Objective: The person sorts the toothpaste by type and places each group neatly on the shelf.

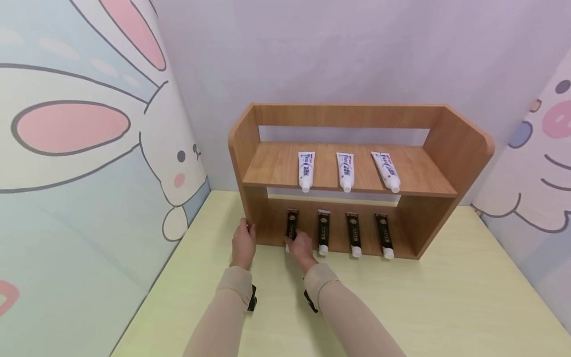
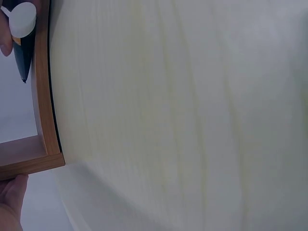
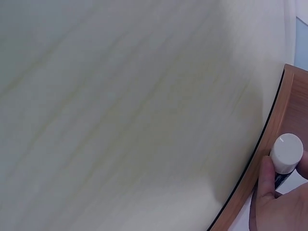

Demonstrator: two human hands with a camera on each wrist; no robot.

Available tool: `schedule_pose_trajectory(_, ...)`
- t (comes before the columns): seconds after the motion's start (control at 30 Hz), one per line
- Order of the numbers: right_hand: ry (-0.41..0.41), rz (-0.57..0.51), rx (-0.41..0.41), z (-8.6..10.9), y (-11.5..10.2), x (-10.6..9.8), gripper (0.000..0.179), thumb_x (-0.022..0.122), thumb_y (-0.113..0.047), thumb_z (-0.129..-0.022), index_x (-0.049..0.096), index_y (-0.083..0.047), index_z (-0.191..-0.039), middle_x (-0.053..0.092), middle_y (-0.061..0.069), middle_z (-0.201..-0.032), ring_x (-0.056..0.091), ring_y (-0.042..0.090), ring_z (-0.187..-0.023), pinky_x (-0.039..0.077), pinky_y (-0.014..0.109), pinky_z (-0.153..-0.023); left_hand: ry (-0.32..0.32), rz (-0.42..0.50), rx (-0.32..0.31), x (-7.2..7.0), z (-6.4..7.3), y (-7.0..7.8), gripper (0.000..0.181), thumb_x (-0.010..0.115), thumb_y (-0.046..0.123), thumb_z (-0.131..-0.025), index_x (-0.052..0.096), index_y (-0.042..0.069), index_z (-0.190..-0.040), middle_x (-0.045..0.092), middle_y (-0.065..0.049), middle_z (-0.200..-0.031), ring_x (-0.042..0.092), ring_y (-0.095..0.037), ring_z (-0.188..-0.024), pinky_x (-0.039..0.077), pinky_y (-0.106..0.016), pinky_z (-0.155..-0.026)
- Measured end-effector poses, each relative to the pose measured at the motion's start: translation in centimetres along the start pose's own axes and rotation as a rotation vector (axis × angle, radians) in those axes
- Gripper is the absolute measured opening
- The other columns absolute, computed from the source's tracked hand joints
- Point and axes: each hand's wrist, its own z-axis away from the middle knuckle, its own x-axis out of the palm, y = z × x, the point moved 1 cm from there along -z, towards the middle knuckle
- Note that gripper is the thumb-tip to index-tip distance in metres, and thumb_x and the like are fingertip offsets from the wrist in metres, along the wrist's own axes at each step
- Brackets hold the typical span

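On the lower board of a wooden shelf lie several black toothpaste tubes with white caps. My right hand pinches the leftmost black toothpaste tube near its cap, partly covering it. In the right wrist view, finger and thumb are on either side of the white cap, close to the board's front edge. My left hand touches the outer face of the shelf's left side panel, low down. The left wrist view shows only part of this left hand against the wood.
Three white toothpaste tubes lie on the upper board, the middle one with its cap at the front edge. The shelf stands on a pale yellow table against a plain back wall. Walls with cartoon animals border both sides.
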Motion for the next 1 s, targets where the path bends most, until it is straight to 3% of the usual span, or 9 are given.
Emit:
schedule_pose_trajectory(0.27, 0.021, -0.041, -0.003, -0.2, 0.6, -0.2, 0.057, 0.062, -0.024, -0.097, 0.043, 0.008, -0.140, 0.045, 0.029, -0.138, 0.046, 0.041, -0.123, 0.043, 0.050, -0.097, -0.012, 0.025, -0.013, 0.2, -0.3, 0.2, 0.017, 0.050, 0.014, -0.103, 0.050, 0.001, -0.114, 0.060, -0.019, -0.103, 0.062, -0.033, -0.090, 0.053, -0.047, -0.074)
schedule_pose_trajectory(0.5, 0.037, -0.062, -0.003, -0.2, 1.1, -0.8, 0.057, 0.060, -0.027, -0.098, 0.043, 0.008, -0.141, 0.047, 0.027, -0.136, 0.048, 0.038, -0.121, 0.044, 0.049, -0.095, -0.052, 0.123, -0.016, 0.4, 0.1, 0.4, 0.017, 0.051, 0.009, -0.101, 0.049, -0.002, -0.114, 0.061, -0.021, -0.105, 0.062, -0.033, -0.091, 0.053, -0.045, -0.074)
schedule_pose_trajectory(0.7, 0.004, -0.057, -0.024, 0.1, 1.2, -1.3, 0.059, 0.061, -0.031, -0.098, 0.044, 0.006, -0.141, 0.059, 0.021, -0.120, 0.059, 0.032, -0.101, 0.050, 0.045, -0.084, -0.036, 0.142, -0.021, -0.4, 0.7, 0.1, 0.014, 0.053, 0.008, -0.100, 0.051, -0.002, -0.110, 0.064, -0.022, -0.104, 0.063, -0.034, -0.091, 0.052, -0.046, -0.074)
schedule_pose_trajectory(0.87, -0.016, -0.028, -0.086, 0.6, 1.2, -1.4, 0.056, 0.063, -0.029, -0.096, 0.048, 0.005, -0.139, 0.056, 0.021, -0.125, 0.055, 0.032, -0.108, 0.049, 0.045, -0.086, -0.055, 0.110, -0.067, -1.0, 1.5, -0.2, 0.017, 0.052, 0.009, -0.099, 0.049, -0.004, -0.110, 0.063, -0.025, -0.104, 0.063, -0.037, -0.094, 0.052, -0.048, -0.077)
schedule_pose_trajectory(1.0, -0.028, -0.015, -0.152, 1.1, 1.1, -1.6, 0.051, 0.065, -0.026, -0.095, 0.053, 0.005, -0.133, 0.059, 0.019, -0.117, 0.056, 0.032, -0.104, 0.050, 0.045, -0.085, -0.092, 0.100, -0.098, -1.1, 2.3, 0.1, 0.020, 0.052, 0.009, -0.099, 0.049, -0.005, -0.113, 0.063, -0.024, -0.104, 0.063, -0.037, -0.096, 0.052, -0.049, -0.078)
